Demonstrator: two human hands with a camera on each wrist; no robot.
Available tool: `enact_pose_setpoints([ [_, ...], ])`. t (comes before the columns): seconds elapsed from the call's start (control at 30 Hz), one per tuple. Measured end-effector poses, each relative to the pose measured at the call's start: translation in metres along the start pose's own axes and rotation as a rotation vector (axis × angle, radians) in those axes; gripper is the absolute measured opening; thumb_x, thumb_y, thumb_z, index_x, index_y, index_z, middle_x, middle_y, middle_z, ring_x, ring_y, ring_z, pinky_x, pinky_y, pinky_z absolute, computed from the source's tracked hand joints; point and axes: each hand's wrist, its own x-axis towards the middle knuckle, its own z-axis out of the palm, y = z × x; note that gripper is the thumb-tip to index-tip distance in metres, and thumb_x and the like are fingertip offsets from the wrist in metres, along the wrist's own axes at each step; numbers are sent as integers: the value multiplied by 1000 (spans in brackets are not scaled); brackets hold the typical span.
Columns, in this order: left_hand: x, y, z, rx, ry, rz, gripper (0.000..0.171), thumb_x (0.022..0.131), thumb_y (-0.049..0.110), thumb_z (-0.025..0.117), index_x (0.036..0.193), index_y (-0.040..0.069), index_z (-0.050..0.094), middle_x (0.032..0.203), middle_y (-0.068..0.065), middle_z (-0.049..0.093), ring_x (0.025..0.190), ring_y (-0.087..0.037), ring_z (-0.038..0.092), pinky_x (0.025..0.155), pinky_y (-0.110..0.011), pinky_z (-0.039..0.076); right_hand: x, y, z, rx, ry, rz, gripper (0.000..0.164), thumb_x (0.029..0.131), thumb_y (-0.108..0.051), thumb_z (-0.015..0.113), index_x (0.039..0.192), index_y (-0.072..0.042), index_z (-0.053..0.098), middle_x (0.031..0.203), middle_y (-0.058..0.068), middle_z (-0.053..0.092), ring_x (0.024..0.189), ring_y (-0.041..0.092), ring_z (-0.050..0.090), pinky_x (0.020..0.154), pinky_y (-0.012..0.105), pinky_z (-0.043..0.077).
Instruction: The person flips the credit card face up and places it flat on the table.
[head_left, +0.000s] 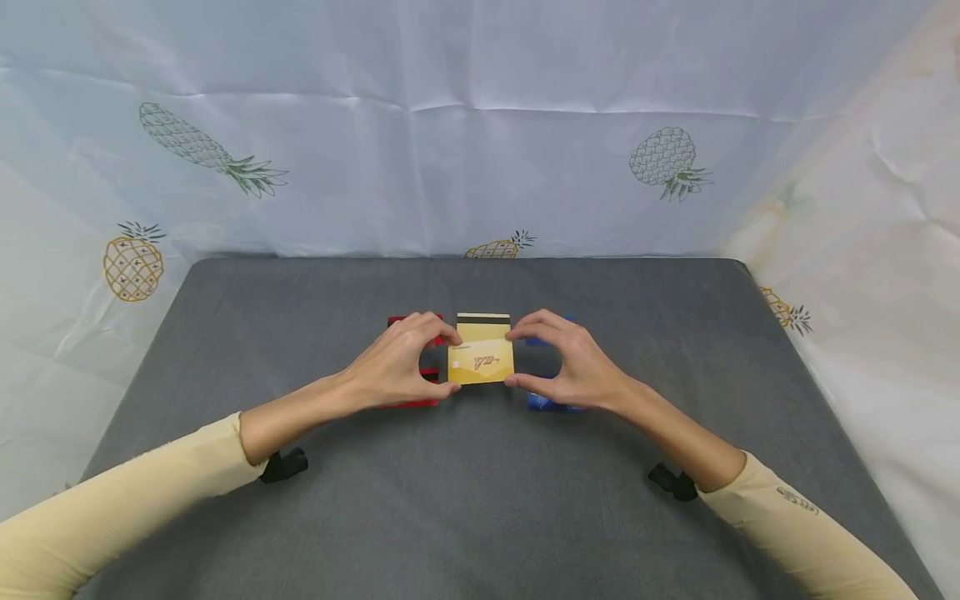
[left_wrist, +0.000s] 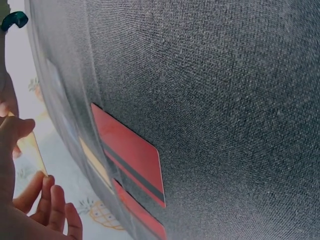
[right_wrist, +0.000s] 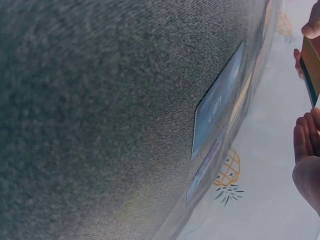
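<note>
A yellow bank card [head_left: 481, 362] is held up in front of me, face side showing in the head view. My left hand [head_left: 401, 362] pinches its left corners between thumb and fingers. On the opposite side, my right hand [head_left: 573, 360] grips the right corners the same way. Just behind it a second yellow card [head_left: 483, 326] lies on the table, its black stripe showing. In the left wrist view the held card [left_wrist: 33, 152] is seen nearly edge-on, above the table. The right wrist view shows its dark stripe and back [right_wrist: 311, 67].
Two red cards, the nearer one striped [left_wrist: 135, 150] and the farther one [left_wrist: 142, 212], lie to the left. Two blue cards, one nearer [right_wrist: 217, 107] and one farther [right_wrist: 204, 169], lie to the right. The grey table [head_left: 480, 500] meets a pineapple-print curtain [head_left: 420, 183].
</note>
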Motion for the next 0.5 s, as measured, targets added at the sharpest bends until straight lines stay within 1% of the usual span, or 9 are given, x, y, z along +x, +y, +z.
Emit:
enact_pose_setpoints([
  [0.17,0,0,2,18,-17,-3,51,79,32,94,121,12,74,117,0,73,106,-23,62,97,-47,50,-3,1,1,-33,-20,12,51,80,-23,97,124,-7,75,124,7,72,118,25,71,101,50,59],
  [0.3,0,-1,4,37,-32,0,51,80,34,94,121,12,75,118,-1,75,108,-23,63,98,-47,51,-5,3,3,-41,-41,37,51,81,-26,97,124,-7,76,125,7,73,120,25,70,104,51,58],
  [0.5,-2,-2,7,42,-74,-40,51,81,36,95,123,14,77,120,-1,76,114,-23,63,98,-48,50,-8,7,7,-35,-75,59,50,82,-27,96,123,-8,76,124,6,73,120,25,70,105,50,57],
])
